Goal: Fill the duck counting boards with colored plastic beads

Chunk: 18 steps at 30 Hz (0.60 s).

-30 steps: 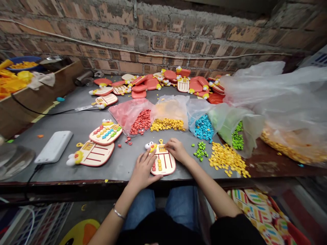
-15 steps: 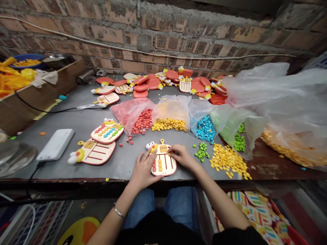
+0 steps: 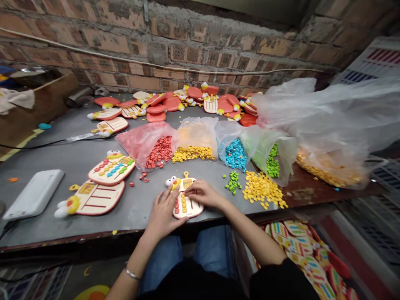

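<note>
Cream board (image 3: 195, 210) under left hand (image 3: 162, 213), spread open at left edge — right hand (image 3: 204, 194) bunched over middle, grip unclear.

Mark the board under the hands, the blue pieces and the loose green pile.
Board (image 3: 191, 208), head view: lower part of cream face.
Blue pieces (image 3: 236, 154), head view: heap's middle.
Green pile (image 3: 233, 183), head view: its middle.

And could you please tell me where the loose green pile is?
In the head view, the loose green pile is right of centre, between the right hand and the loose yellow pile.
</note>
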Available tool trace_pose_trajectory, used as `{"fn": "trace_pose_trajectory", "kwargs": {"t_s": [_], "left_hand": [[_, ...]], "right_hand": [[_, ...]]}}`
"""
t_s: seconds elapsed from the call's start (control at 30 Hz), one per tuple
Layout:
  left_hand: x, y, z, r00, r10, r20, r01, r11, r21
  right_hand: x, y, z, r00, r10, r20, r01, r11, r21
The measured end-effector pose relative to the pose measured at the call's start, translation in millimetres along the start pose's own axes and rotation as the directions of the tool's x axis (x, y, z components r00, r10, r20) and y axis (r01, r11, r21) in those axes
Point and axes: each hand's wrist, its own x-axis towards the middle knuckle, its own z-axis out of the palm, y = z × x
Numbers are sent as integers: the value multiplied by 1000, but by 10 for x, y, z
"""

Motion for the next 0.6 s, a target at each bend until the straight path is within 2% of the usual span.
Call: {"fn": "trace_pose_trajectory", "kwargs": {"t_s": [0.07,0.17,0.2,0.3,0.4,0.5,0.6], "left_hand": [[0,-2,-4,1000,6,1,-6,1000,-6],[4,-2,-12,1000,15,-6,-15,1000,-8],[6,0,-13,1000,17,-5,-17,1000,-5],[20,24,1,1000,30,-9,-30,1000,7],[50,96,36,998,56,-21,-56,998,18],[93,205,71,997,69,-22,-68,997,24],[140,293,93,997,70,-20,-69,997,16]], "right_hand": [[-132,41,-167,988,85,-130,-88,996,-20],[-357,268,-476,889,147,-433,-264,938,-225],[-425,377,-582,864,136,-484,-310,902,-300],[-550,716,-877,845,129,-519,-386,820,-424],[-518,953,-1120,790,172,-589,-507,723,-469],[-395,1034,-1272,758,281,-589,-623,581,-524],[-302,1004,-1321,752,387,-533,-659,473,-585]]}}
